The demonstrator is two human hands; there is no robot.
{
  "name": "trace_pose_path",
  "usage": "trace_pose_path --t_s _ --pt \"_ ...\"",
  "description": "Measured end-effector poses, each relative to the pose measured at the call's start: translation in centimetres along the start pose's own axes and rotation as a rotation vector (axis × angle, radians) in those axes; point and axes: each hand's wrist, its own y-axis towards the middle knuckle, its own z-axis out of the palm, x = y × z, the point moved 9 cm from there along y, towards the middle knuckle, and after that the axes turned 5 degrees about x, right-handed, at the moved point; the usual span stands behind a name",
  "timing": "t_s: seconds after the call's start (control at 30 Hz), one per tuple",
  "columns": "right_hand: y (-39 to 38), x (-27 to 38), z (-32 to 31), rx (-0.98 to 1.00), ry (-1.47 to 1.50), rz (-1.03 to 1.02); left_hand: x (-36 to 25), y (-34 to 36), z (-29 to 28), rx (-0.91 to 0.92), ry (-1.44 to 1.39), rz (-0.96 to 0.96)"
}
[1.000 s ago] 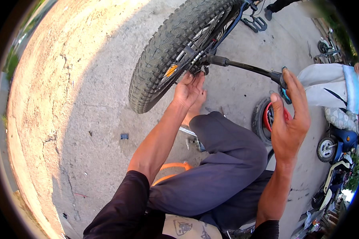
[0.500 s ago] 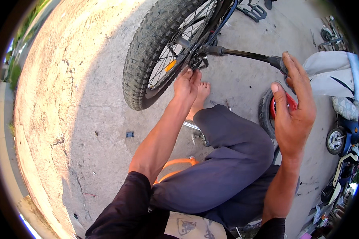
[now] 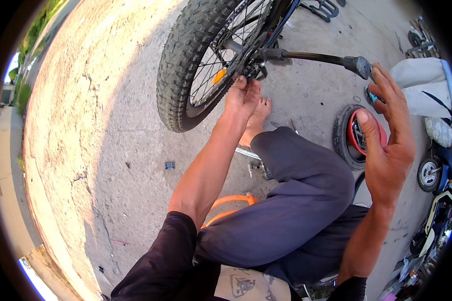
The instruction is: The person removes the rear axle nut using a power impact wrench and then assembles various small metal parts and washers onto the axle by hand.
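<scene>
A bicycle wheel with a knobbly fat tyre (image 3: pixel 173 85) and an orange spoke reflector (image 3: pixel 219 76) fills the upper middle. My left hand (image 3: pixel 243 98) is at the wheel's hub, its bent fingers pinched together against the dark parts there; what they grip is hidden. From the hub area a black kickstand (image 3: pixel 316 56) reaches out to the right, ending in a rubber foot (image 3: pixel 357 66). Beside that foot is my right hand (image 3: pixel 389 143), thumb and fingers apart, nothing held. Its fingertips are close to the foot; whether they touch it I cannot tell.
A small tyre (image 3: pixel 342 136) lies right of my knee, a red bowl of metal parts inside it. An orange curved object (image 3: pixel 233 199) is beside my leg, and a small blue-grey piece (image 3: pixel 170 165) lies on the concrete. Another person's pale trousers (image 3: pixel 419 75) and motorbikes (image 3: pixel 429 174) are far right.
The whole view has shifted slightly. My right hand has drawn a little away from the kickstand's foot, which now shows more fully. My left hand stays at the hub.
</scene>
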Motion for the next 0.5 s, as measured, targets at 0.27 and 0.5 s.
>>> trace_pose_path --t_s 0.27,0.5 --pt "-3.6 -3.0 -4.4 0.035 -0.172 -0.007 -1.3 0.8 -0.4 0.005 0.068 -0.041" --pt "-9.6 -11.0 -4.5 0.039 -0.087 0.195 -2.4 -1.1 1.2 0.070 0.188 -0.005"
